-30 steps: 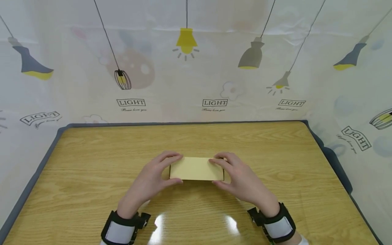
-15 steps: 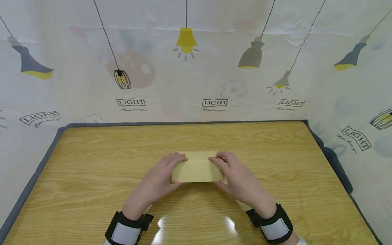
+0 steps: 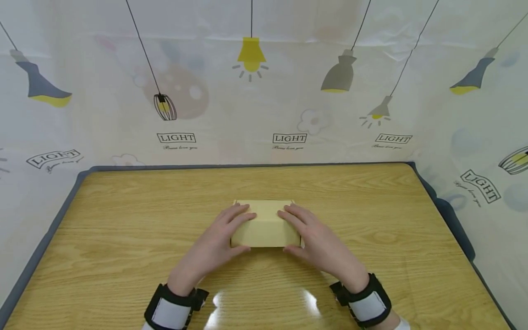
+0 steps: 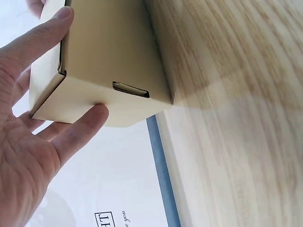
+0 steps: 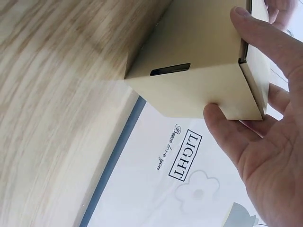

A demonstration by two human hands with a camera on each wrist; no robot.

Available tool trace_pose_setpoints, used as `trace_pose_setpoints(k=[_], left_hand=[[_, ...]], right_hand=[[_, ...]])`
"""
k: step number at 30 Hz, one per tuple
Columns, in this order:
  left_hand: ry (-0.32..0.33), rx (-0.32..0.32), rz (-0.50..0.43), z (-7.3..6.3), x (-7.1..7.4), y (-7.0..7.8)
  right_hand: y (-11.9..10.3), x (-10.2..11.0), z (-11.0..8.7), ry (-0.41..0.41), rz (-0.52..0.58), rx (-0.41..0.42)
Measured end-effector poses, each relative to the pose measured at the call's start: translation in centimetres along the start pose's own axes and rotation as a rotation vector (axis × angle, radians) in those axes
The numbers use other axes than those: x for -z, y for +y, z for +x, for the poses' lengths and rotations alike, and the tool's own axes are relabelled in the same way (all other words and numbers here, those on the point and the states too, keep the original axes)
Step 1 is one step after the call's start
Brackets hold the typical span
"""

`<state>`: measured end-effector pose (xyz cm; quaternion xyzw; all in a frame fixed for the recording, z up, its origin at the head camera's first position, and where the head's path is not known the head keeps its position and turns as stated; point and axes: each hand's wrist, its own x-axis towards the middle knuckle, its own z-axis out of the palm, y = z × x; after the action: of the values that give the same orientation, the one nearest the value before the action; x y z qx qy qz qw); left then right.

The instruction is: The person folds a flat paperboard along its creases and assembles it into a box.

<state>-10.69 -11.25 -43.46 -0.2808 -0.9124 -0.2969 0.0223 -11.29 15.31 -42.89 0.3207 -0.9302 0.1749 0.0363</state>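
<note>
A pale tan cardboard box (image 3: 265, 233) stands on the wooden table between my hands, its upper surface crossed by a faint crease. At its left end my left hand (image 3: 218, 240) holds it, thumb at the near edge and fingers spread over the top and side. My right hand (image 3: 317, 238) grips the other end in much the same way. Each wrist view shows an end wall with a narrow slot, the left slot (image 4: 131, 89) and the right slot (image 5: 170, 69), and one fingertip pressing that wall. A thumb lies along the box's upper near edge in both.
The wooden table (image 3: 123, 220) has a dark blue-grey border (image 3: 185, 167) along its far side. Behind it hangs a pale sheet (image 3: 231, 114) printed with lamps and the word LIGHT. Black straps with white patches circle both wrists.
More of the box's top shows toward the far side, and a crease across it has come into view. The left hand has shifted slightly right; both hands' fingers reach further over the top.
</note>
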Motion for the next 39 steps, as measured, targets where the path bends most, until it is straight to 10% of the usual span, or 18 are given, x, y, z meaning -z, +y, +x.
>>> trace_pose_setpoints(k=[39], left_hand=[[0.062, 0.017, -0.033, 0.3, -1.4, -1.3]], right_hand=[[0.4, -2.3, 0.4, 0.062, -0.014, 0.009]])
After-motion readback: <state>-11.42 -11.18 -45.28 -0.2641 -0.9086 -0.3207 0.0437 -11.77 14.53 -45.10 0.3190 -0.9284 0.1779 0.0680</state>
